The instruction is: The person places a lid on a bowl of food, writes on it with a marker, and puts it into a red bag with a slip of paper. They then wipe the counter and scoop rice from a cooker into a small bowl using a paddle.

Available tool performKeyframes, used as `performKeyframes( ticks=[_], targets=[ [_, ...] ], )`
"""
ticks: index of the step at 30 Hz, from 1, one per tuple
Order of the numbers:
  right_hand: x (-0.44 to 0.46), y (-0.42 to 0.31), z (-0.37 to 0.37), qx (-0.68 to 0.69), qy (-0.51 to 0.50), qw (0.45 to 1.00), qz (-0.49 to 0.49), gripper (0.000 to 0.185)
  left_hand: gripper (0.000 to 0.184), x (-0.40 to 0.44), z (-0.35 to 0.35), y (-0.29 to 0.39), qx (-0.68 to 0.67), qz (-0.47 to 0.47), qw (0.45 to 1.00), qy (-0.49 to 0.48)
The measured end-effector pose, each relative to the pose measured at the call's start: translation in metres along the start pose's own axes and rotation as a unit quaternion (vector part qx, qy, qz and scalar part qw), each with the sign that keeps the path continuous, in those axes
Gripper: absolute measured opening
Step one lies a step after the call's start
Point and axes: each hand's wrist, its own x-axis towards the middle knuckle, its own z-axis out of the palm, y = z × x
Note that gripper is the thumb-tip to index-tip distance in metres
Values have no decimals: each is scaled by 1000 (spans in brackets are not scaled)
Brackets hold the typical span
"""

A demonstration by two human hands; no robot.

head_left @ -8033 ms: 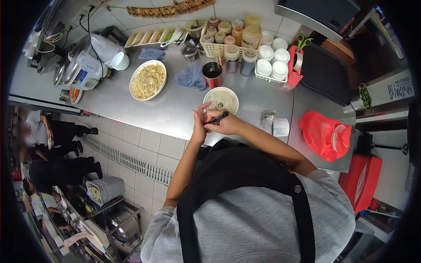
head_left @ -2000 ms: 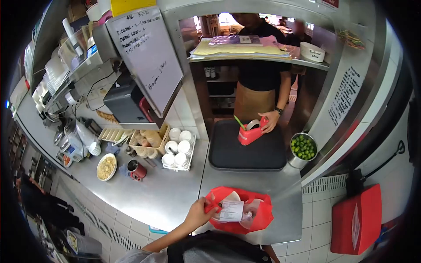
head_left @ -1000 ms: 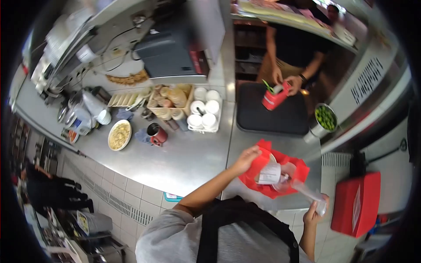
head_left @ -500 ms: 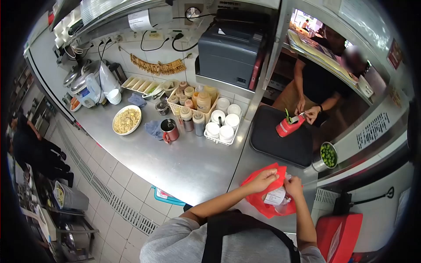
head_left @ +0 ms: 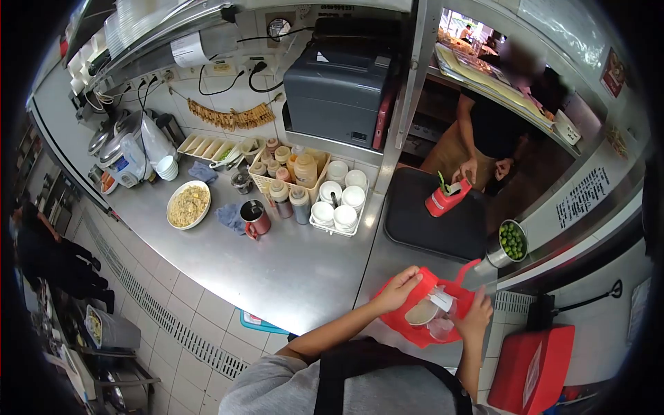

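Note:
A red carrier bag lies spread on the steel counter in front of me, its mouth facing up. My left hand pinches the bag's upper left edge. Inside sit a round pale container and a clear plastic bag. A white printed slip lies over them. At the bag's right side is my right hand, fingers stretched upward and the thumb by the clear plastic. One red handle sticks up beyond it.
Across the hatch, a person's hand touches a small red bag on a black tray. A metal pot of green limes stands right. Leftward are white cups, sauce bottles, a red mug and fried rice.
My right hand has released the bag's edge and moved down and right, its fingers opening. The bag gapes wider, showing the round container. Across the hatch, one of the person's hands has left the small bag.

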Motion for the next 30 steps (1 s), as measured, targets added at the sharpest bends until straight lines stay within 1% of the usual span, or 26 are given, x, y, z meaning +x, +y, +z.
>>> performKeyframes(
  ticks=[1, 2, 3, 4, 5, 6, 7, 8, 9, 10, 11, 12, 14, 15, 16, 17, 18, 19, 20, 21, 23, 24, 26, 27, 28, 30],
  targets=[
    [-7, 7, 5, 21, 8, 997, 79, 97, 17, -3, 4, 5, 1, -4, 1000, 0],
    [-8, 15, 8, 23, 6, 996, 82, 97, 17, -4, 8, 11, -34, -46, 998, 5],
    [-10, 24, 9, 94, -69, 982, 150, 95, 18, -5, 11, 14, -71, -89, 993, 11],
    [-14, 32, 10, 162, -144, 951, 219, 93, 18, -2, 5, 7, -71, -98, 993, 9],
    [-20, 38, 15, 185, -79, 967, 155, 73, 18, 0, 0, 1, -23, -62, 998, 9],
    [-25, 43, 23, 179, -87, 965, 173, 73, 18, 0, -1, -8, 24, -30, 999, 6],
    [-26, 47, 34, 232, -43, 960, 153, 57, 18, 0, -5, -15, 25, -28, 999, 5],
    [-26, 51, 37, 283, 5, 950, 132, 41, 18, -3, 0, -7, 21, -44, 999, -8],
    [-24, 50, 28, 278, 7, 949, 148, 41, 18, -5, 7, 7, 13, -52, 998, -13],
    [-19, 44, 14, 251, -49, 953, 161, 29, 18, -4, 10, 14, 7, -56, 998, -17],
    [-18, 39, 7, 225, -106, 953, 172, 23, 16, -3, 4, 6, 32, -42, 998, -20],
    [-18, 38, 8, 225, -102, 952, 180, 23, 16, -3, 7, 11, 33, -46, 998, -28],
    [-16, 38, 14, 303, -23, 932, 196, 26, 15, -4, 17, 21, -18, -94, 995, -12],
    [-15, 43, 23, 302, -22, 932, 197, 26, 15, -2, 16, 19, -18, -94, 995, -14],
    [-15, 48, 35, 436, 15, 875, 210, 24, 16, -1, 15, 17, -10, -85, 996, -24],
    [-15, 53, 44, 560, 51, 798, 217, 22, 17, 0, 13, 15, -2, -75, 997, -33],
    [-14, 50, 41, 561, 52, 798, 215, 22, 17, 0, 12, 15, -1, -72, 997, -33],
    [-14, 47, 36, 677, 55, 685, 264, 19, 18, 0, 11, 15, 29, -54, 997, -37],
    [-11, 44, 29, 775, 57, 552, 302, 17, 20, 1, 9, 15, 60, -32, 997, -42],
    [-9, 45, 20, 778, 64, 552, 292, 17, 20, 1, 7, 13, 62, -21, 997, -48],
    [-9, 52, -2, 841, 40, 486, 233, 23, 18, 1, 0, 4, 138, 49, 989, -30],
    [-4, 55, -14, 843, 48, 487, 224, 23, 18, 2, 2, 12, 138, 59, 988, -37],
    [3, 58, -33, 835, 48, 505, 214, 36, 16, -1, 9, 35, 59, 0, 998, -24],
    [6, 54, -37, 841, 58, 496, 210, 45, 16, 2, 6, 36, 62, 5, 998, -30],
    [12, 50, -43, 842, 64, 494, 206, 45, 15, 5, 3, 36, 68, -2, 997, -33],
    [33, 44, -59, 825, 42, 536, 177, 47, 14, 19, 6, 39, 73, -6, 997, -40]
  ],
)
